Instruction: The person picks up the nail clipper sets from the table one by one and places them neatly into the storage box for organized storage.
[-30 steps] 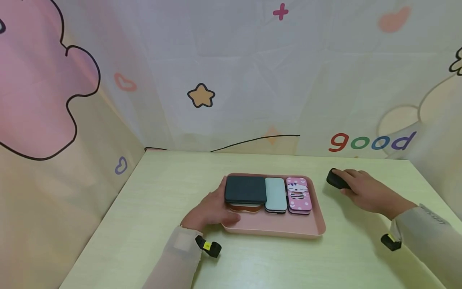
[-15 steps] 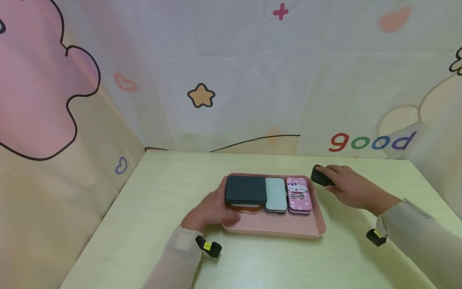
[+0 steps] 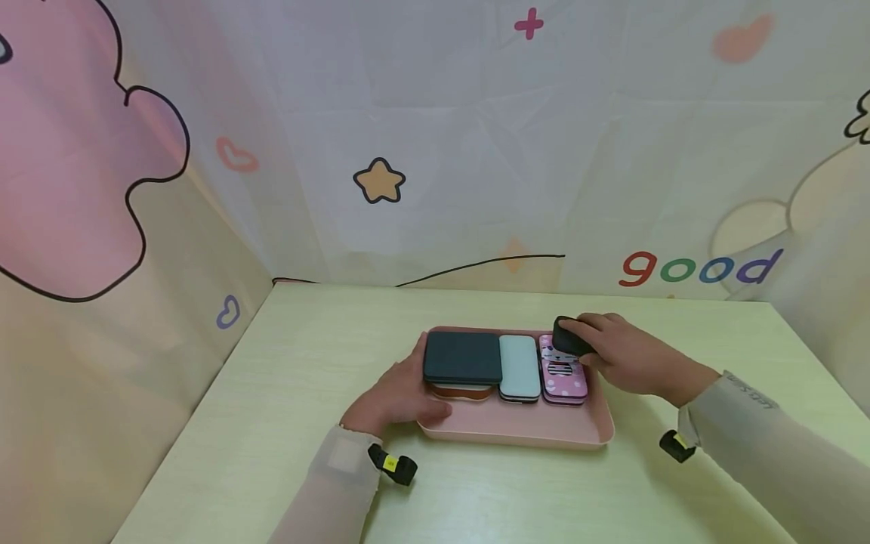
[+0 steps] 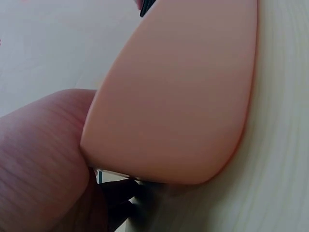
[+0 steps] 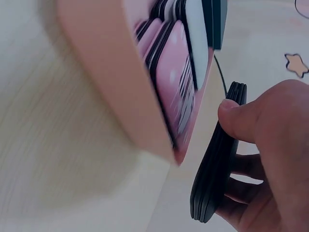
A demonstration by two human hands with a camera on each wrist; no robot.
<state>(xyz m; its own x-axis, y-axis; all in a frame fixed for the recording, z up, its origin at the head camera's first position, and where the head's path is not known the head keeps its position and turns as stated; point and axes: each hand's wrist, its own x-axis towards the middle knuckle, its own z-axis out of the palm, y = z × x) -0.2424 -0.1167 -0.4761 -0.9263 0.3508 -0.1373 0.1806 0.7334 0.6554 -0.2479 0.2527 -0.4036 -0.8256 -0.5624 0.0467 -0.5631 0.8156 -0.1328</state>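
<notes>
A pink tray (image 3: 503, 437) stands on the table, and my left hand (image 3: 405, 389) grips its left end. Seen from the left wrist, that hand (image 4: 46, 159) is against the wall of the tray (image 4: 178, 96). My right hand (image 3: 632, 355) pinches a small flat black object (image 3: 571, 340) with a grooved, layered edge above the tray's back right part. In the right wrist view the black object (image 5: 215, 164) is tilted, thumb on one side and fingers on the other. A pink cartoon-print slab (image 3: 563, 384) lies below it, partly hidden; its kind is unclear.
Inside the tray, a pale mint slab (image 3: 519, 368) lies left of the pink one. Further left, a dark green-black slab (image 3: 463, 357) rests on a brown-edged thing (image 3: 462, 391). The tray's front strip shows its pink floor. A printed cloth (image 3: 435, 151) hangs behind the table.
My right hand has moved left with the black object, from beside the tray to above its back right part. My left hand and the tray have stayed put.
</notes>
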